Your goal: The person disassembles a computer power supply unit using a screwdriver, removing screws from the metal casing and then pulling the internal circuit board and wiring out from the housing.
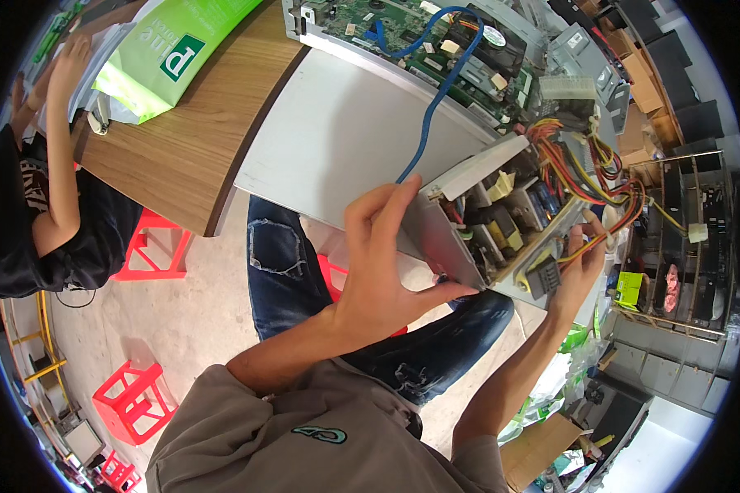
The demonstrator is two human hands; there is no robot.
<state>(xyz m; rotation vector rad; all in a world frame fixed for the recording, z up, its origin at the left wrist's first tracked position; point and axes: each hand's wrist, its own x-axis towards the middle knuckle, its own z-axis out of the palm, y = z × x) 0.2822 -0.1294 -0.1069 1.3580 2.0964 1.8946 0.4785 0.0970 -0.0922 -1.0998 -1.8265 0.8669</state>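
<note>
An opened computer power supply (501, 218), its circuit boards and coils exposed, is tilted at the table's near right edge. My left hand (378, 263) spans its left metal side, fingertips at the upper corner and thumb at the lower corner. On the opposite side, my right hand (582, 267) curls round its edge, fingers partly hidden by wires. A bundle of red, yellow and black wires (571, 168) comes out of its far end. One black connector (542, 278) hangs beside my right hand. A blue cable (427, 123) runs from above toward my left fingertips; whether they touch it I cannot tell.
Beyond lies an open computer case (419, 62) with a green circuit board. A wooden table (214, 115) bears a green-and-white paper package (169, 62); another person's arm (62, 156) is at far left. Red plastic stools (136, 403) stand on the floor. A metal rack (674, 246) is at right.
</note>
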